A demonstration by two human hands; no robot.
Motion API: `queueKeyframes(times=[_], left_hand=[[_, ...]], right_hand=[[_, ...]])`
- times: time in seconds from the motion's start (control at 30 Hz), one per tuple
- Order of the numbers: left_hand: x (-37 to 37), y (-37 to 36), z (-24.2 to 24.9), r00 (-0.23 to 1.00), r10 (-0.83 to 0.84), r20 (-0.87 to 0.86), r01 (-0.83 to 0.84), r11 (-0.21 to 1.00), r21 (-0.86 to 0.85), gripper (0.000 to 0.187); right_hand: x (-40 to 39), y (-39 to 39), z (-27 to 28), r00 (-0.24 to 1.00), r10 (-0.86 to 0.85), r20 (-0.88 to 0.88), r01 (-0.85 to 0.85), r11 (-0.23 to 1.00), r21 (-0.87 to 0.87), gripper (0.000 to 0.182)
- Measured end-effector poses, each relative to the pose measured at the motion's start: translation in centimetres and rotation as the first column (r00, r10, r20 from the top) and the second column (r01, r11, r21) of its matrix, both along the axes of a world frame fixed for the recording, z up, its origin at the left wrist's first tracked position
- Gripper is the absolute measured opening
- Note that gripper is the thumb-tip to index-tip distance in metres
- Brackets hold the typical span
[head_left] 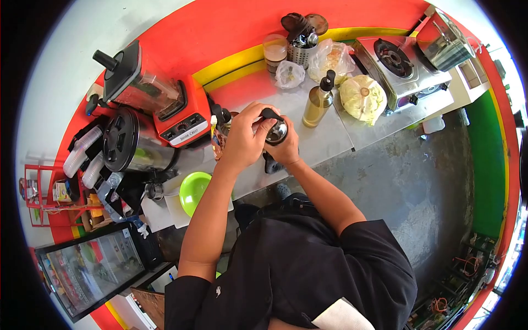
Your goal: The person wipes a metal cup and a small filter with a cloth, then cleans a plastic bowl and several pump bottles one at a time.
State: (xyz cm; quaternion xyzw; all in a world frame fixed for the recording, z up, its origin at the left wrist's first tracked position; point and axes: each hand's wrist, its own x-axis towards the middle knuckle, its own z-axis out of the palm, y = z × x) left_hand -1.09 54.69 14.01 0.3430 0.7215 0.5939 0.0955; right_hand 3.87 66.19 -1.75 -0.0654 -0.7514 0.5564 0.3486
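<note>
Close in front of my body, both hands are around a shiny dark bottle (278, 132) with a black top. My left hand (246, 133) has its fingers closed at the black top. Around the rounded body of the bottle wraps my right hand (286, 147). The lower part of the bottle is hidden by my hands. Just beyond them on the counter stands a clear bottle (315, 107) of yellowish liquid with a black pump head. A sauce packet (218, 144) shows beside my left wrist.
On the metal counter (330, 144) are a cabbage (363, 100), plastic bags (330, 59) and a utensil holder (301, 56). A gas stove (404, 69) with a steel pot (444, 43) is at the right. Leftward are a red blender (184, 118) and a green bowl (193, 192).
</note>
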Motion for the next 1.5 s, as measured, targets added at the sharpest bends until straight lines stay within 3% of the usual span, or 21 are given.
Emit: queueKeyframes(times=[0.03, 0.1, 0.17, 0.27, 0.3, 0.33, 0.4, 0.47, 0.53, 0.57, 0.67, 0.73, 0.77, 0.93, 1.03, 1.1, 1.2, 1.23, 1.27, 1.33, 1.5], left_hand=[[0.1, -0.1, 0.1, 1.000, 0.006, -0.016, -0.006, 1.000, -0.003, 0.017], [0.2, -0.1, -0.1, 1.000, 0.012, 0.005, -0.012, 1.000, 0.006, 0.018], [0.3, 0.2, -0.5, 1.000, 0.025, -0.005, -0.025, 0.999, 0.029, 0.017], [0.1, 0.6, -2.8, 0.998, -0.004, 0.060, -0.001, 0.996, 0.086, 0.015], [0.1, 0.9, -2.9, 0.997, 0.011, -0.079, -0.007, 0.999, 0.040, 0.020], [0.4, 1.4, -3.5, 0.996, 0.008, -0.083, -0.004, 0.999, 0.038, 0.020], [0.7, 2.8, -4.1, 0.982, 0.145, 0.120, -0.157, 0.983, 0.096, 0.023], [1.0, 3.8, -3.8, 0.970, 0.227, 0.084, -0.232, 0.971, 0.060, 0.028], [1.8, 4.2, -3.3, 0.969, 0.235, 0.078, -0.237, 0.971, 0.015, 0.038], [2.6, 4.2, -3.2, 0.977, 0.201, 0.073, -0.205, 0.977, 0.057, 0.044], [3.5, 3.4, -1.9, 0.990, 0.131, 0.048, -0.135, 0.987, 0.092, 0.038], [3.0, 3.2, -1.0, 0.989, 0.107, 0.105, -0.125, 0.977, 0.175, 0.038], [2.6, 3.2, -0.5, 0.983, 0.085, 0.163, -0.127, 0.954, 0.270, 0.038], [1.7, 4.7, 1.5, 0.994, -0.025, 0.110, -0.015, 0.939, 0.344, 0.037], [1.2, 5.5, 1.3, 0.978, -0.014, 0.209, -0.065, 0.929, 0.364, 0.038], [0.5, 6.1, 0.9, 0.967, -0.030, 0.255, -0.076, 0.915, 0.396, 0.038], [-0.4, 7.0, 0.1, 0.948, -0.036, 0.316, -0.107, 0.900, 0.422, 0.039], [-0.8, 7.2, -0.2, 0.962, -0.016, 0.271, -0.086, 0.928, 0.362, 0.039], [-1.1, 7.4, -0.5, 0.975, 0.003, 0.224, -0.072, 0.951, 0.299, 0.039], [-1.9, 7.8, -1.3, 0.963, 0.043, 0.268, -0.118, 0.955, 0.271, 0.039], [-4.6, 8.0, -3.6, 0.964, 0.107, 0.242, -0.155, 0.970, 0.189, 0.041]], right_hand=[[0.3, 0.3, -1.0, 0.986, 0.045, 0.158, -0.036, 0.998, -0.055, 0.073], [0.6, 0.9, -4.6, 0.973, 0.079, 0.216, -0.064, 0.995, -0.074, 0.074], [1.1, 1.5, -4.7, 0.943, 0.132, 0.304, -0.116, 0.991, -0.072, 0.074], [0.7, 2.3, -5.3, 0.927, 0.273, 0.258, -0.237, 0.958, -0.162, 0.073], [0.8, 2.3, -5.1, 0.926, 0.275, 0.258, -0.237, 0.957, -0.168, 0.072], [0.8, 2.4, -5.3, 0.928, 0.272, 0.253, -0.235, 0.957, -0.168, 0.072], [0.5, 2.6, -5.5, 0.926, 0.308, 0.216, -0.268, 0.944, -0.194, 0.071], [0.6, 2.9, -5.5, 0.936, 0.275, 0.221, -0.248, 0.958, -0.145, 0.069], [0.6, 3.8, -6.1, 0.858, 0.448, 0.249, -0.384, 0.884, -0.266, 0.071], [0.6, 4.3, -6.4, 0.853, 0.492, 0.175, -0.447, 0.861, -0.242, 0.076], [1.3, 5.6, -6.1, 0.789, 0.578, 0.208, -0.472, 0.787, -0.396, 0.082], [2.3, 7.1, -3.5, 0.729, 0.682, 0.058, -0.522, 0.609, -0.597, 0.083], [2.4, 7.8, -2.8, 0.726, 0.683, 0.083, -0.542, 0.642, -0.542, 0.084], [3.3, 8.7, -0.1, 0.811, 0.573, 0.121, -0.437, 0.730, -0.526, 0.084], [4.4, 9.4, -0.4, 0.861, 0.463, 0.209, -0.289, 0.785, -0.547, 0.075], [5.4, 10.1, -1.1, 0.887, 0.347, 0.305, -0.176, 0.865, -0.471, 0.061], [7.1, 13.3, -1.9, 0.834, 0.295, 0.466, -0.053, 0.884, -0.464, 0.045], [8.2, 13.6, -0.3, 0.883, 0.261, 0.389, -0.018, 0.848, -0.529, 0.033], [8.9, 14.1, 0.1, 0.880, 0.264, 0.396, -0.020, 0.852, -0.523, 0.033], [10.2, 15.6, 1.1, 0.945, 0.202, 0.256, 0.025, 0.738, -0.674, 0.029], [11.2, 16.9, 2.5, 0.970, 0.206, 0.128, -0.039, 0.652, -0.758, 0.034]])
